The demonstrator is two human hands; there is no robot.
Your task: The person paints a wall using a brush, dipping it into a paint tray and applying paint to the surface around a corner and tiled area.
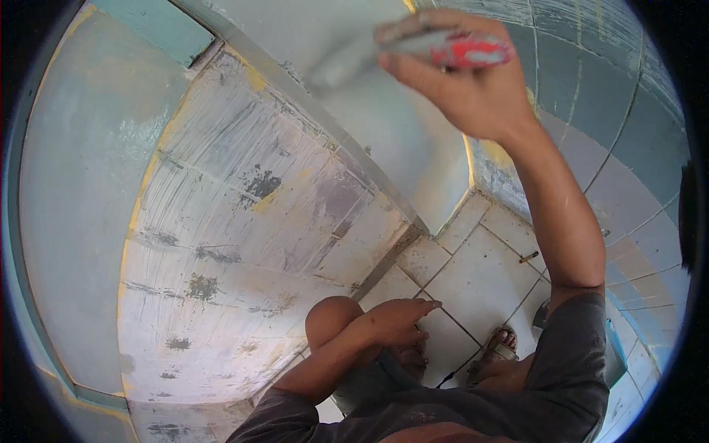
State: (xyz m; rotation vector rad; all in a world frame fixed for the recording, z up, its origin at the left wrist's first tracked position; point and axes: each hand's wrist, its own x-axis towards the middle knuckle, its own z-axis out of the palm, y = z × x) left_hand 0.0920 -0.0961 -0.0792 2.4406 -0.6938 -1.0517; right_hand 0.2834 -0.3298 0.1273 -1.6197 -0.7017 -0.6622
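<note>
High in the head view, my right hand [471, 83] grips a brush-like hand tool [471, 51] by its red and pale grey handle. Motion blurs its pale head, so I cannot tell the exact kind or whether it touches the grey-blue wall panel [399, 133] behind it. My left hand [401, 321] is empty, fingers loosely extended, by my bent knee [332, 321] and above the floor. To the left, a tiled wall [238, 221] carries whitish streaks and dark patches.
Yellow strips edge the grey panels, including a large left panel [83, 194]. Darker streaked tiles [598, 88] cover the right wall. On the white tiled floor [476, 277] lies a small brown stub [529, 257]. A teal object [616, 354] stands beside my right side.
</note>
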